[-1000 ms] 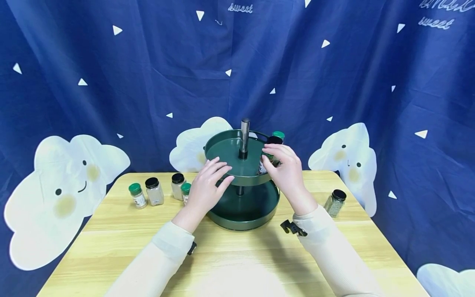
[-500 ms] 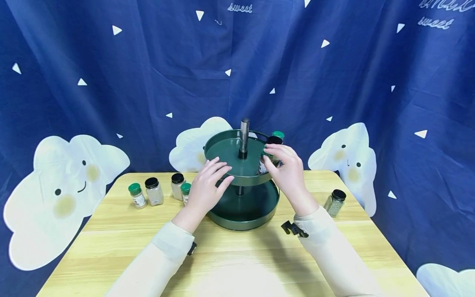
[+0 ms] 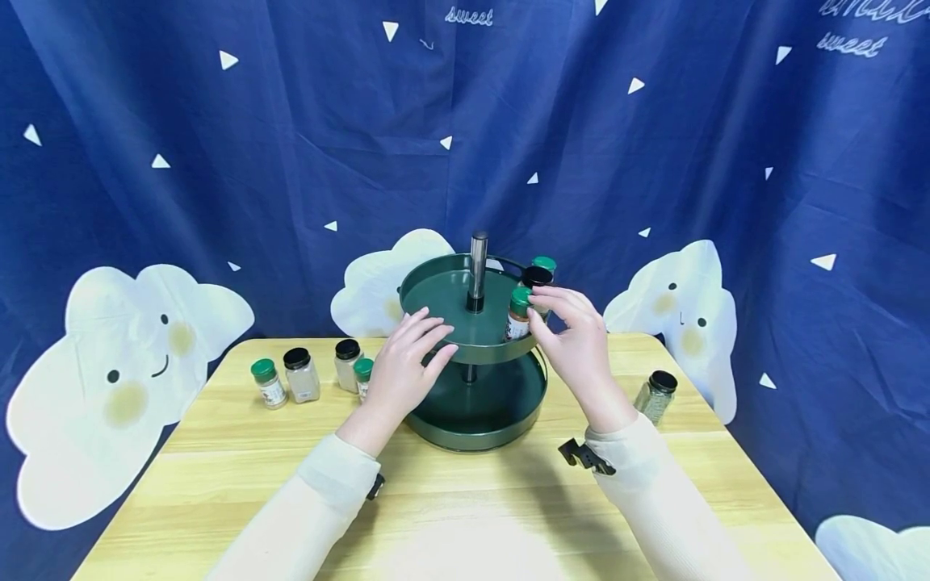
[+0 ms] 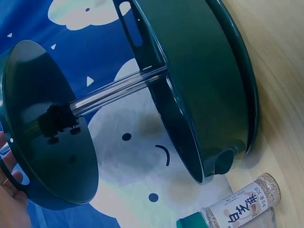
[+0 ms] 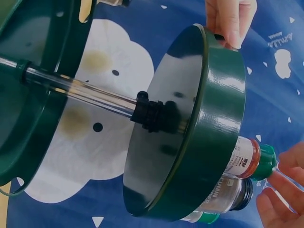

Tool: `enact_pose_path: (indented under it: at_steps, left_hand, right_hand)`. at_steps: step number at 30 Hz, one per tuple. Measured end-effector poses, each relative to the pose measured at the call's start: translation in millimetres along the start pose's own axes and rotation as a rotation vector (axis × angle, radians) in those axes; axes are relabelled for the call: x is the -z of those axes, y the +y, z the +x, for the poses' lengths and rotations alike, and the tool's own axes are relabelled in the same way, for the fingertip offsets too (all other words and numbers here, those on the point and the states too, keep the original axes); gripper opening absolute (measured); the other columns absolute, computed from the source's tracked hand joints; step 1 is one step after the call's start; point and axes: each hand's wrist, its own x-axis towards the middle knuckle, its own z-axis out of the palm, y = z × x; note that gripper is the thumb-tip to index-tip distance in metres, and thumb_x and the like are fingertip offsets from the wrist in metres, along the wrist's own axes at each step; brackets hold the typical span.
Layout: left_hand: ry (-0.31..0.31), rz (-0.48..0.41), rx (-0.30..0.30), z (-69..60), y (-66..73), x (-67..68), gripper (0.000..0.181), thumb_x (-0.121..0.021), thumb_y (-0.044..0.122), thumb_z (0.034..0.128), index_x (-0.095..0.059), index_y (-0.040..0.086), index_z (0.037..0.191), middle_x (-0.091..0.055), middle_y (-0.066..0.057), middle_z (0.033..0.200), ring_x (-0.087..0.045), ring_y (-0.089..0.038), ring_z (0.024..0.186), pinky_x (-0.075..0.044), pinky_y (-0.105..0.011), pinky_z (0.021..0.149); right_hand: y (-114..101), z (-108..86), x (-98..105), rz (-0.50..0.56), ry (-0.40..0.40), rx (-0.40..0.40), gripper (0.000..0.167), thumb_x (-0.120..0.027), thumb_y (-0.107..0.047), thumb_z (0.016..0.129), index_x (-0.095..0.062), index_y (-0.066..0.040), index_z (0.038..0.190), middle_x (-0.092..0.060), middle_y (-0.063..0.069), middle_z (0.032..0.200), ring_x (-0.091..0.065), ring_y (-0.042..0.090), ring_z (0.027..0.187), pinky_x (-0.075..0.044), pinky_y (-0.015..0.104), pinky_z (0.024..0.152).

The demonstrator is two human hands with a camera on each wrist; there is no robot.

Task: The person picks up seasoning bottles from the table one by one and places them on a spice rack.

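Observation:
A dark green two-tier rack [image 3: 479, 353] with a metal post stands mid-table. My left hand [image 3: 408, 361] holds the upper tray's left front rim, thumb outside and fingers over the edge. By the tray's right side is my right hand [image 3: 577, 347], its thumb and fingers spread beside a green-capped spice jar [image 3: 517, 323]. That jar stands upright on the upper tray. Behind it are a black-capped jar [image 3: 537, 276] and another green-capped jar [image 3: 544, 264]. In the right wrist view, the right fingertips [image 5: 278, 178] are close to the green cap [image 5: 267, 162]; contact is unclear.
On the table's left stand several jars: a green-capped one [image 3: 270, 384], a black-capped one [image 3: 302, 378], another black-capped one [image 3: 348, 365] and a green-capped one [image 3: 363, 373] partly behind the left hand. A black-capped herb jar [image 3: 656, 397] stands right. A blue curtain [image 3: 465, 121] hangs behind.
My right hand has let go of the green-capped jar and drawn back slightly to the right, uncovering the jar and its cap. The left hand and rack have stayed put.

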Motion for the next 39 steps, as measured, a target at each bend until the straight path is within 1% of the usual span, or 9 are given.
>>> enact_pose_path:
  at_steps: [5,11,15,19,25,29,34,39]
  left_hand:
    - [0.005,0.001,-0.002,0.0,0.2,0.1,0.035,-0.069,0.034,0.0956,-0.071,0.014,0.125,-0.066,-0.007,0.130,-0.046,-0.025,0.139,-0.028,-0.043,0.120]
    - [0.001,0.006,-0.001,-0.2,-1.0,-0.8,0.034,-0.068,0.033,0.0963,-0.071,0.015,0.125,-0.067,-0.007,0.129,-0.046,-0.024,0.139,-0.027,-0.042,0.120]
    - [0.004,0.004,-0.003,-0.1,-1.0,-1.1,0.034,-0.068,0.033,0.0963,-0.071,0.014,0.124,-0.067,-0.007,0.129,-0.047,-0.025,0.138,-0.027,-0.042,0.120]
    - [0.004,0.001,-0.003,0.0,-0.3,-0.7,0.033,-0.068,0.032,0.0963,-0.071,0.015,0.124,-0.067,-0.007,0.129,-0.047,-0.025,0.138,-0.027,-0.042,0.120]
    - [-0.002,0.000,0.004,-0.3,-0.2,-0.3,0.034,-0.068,0.033,0.0964,-0.071,0.015,0.124,-0.067,-0.007,0.129,-0.046,-0.024,0.139,-0.026,-0.041,0.121]
    - [-0.006,0.000,0.007,-0.4,-0.6,-0.8,0.034,-0.068,0.034,0.0966,-0.071,0.015,0.125,-0.067,-0.007,0.129,-0.045,-0.023,0.139,-0.026,-0.041,0.121]
    - [0.007,-0.006,0.000,-0.2,-1.0,-1.7,0.034,-0.068,0.034,0.0962,-0.071,0.015,0.124,-0.067,-0.007,0.129,-0.046,-0.024,0.139,-0.027,-0.043,0.121]
    - [0.018,-0.011,-0.004,-0.7,-0.9,-1.7,0.034,-0.070,0.033,0.0954,-0.072,0.014,0.123,-0.067,-0.007,0.128,-0.047,-0.025,0.138,-0.027,-0.043,0.120]
  right_hand:
    - [2,-2.8,2,0.010,0.012,-0.009,0.018,-0.077,-0.002,0.084,-0.078,-0.004,0.102,-0.074,0.008,0.112,-0.065,0.027,0.109,-0.049,0.044,0.098]
    - [4,-8.2,7,0.026,0.023,-0.044,0.019,-0.078,-0.003,0.085,-0.079,-0.005,0.103,-0.074,0.008,0.112,-0.064,0.026,0.109,-0.049,0.043,0.098]
    - [5,-13.1,12,0.010,0.017,-0.071,0.018,-0.077,-0.004,0.086,-0.079,-0.006,0.104,-0.074,0.007,0.113,-0.064,0.026,0.109,-0.051,0.044,0.094]
    - [7,-17.9,15,-0.002,0.025,-0.080,0.018,-0.077,-0.004,0.086,-0.079,-0.005,0.104,-0.074,0.008,0.111,-0.065,0.026,0.107,-0.052,0.044,0.092]
    - [11,-22.7,20,-0.015,0.039,-0.082,0.016,-0.077,-0.003,0.085,-0.078,-0.003,0.101,-0.074,0.009,0.110,-0.066,0.028,0.105,-0.052,0.045,0.093]
    - [13,-26.9,25,-0.028,0.032,-0.110,0.016,-0.077,-0.002,0.085,-0.078,-0.002,0.101,-0.074,0.009,0.111,-0.066,0.029,0.106,-0.051,0.045,0.095]
    - [19,-32.6,30,-0.051,0.032,-0.141,0.015,-0.077,-0.003,0.085,-0.079,-0.004,0.100,-0.074,0.009,0.111,-0.066,0.029,0.107,-0.051,0.045,0.096]
    - [25,-38.1,32,-0.069,0.042,-0.147,0.014,-0.076,-0.002,0.086,-0.079,-0.004,0.099,-0.075,0.009,0.109,-0.066,0.030,0.106,-0.051,0.046,0.093]
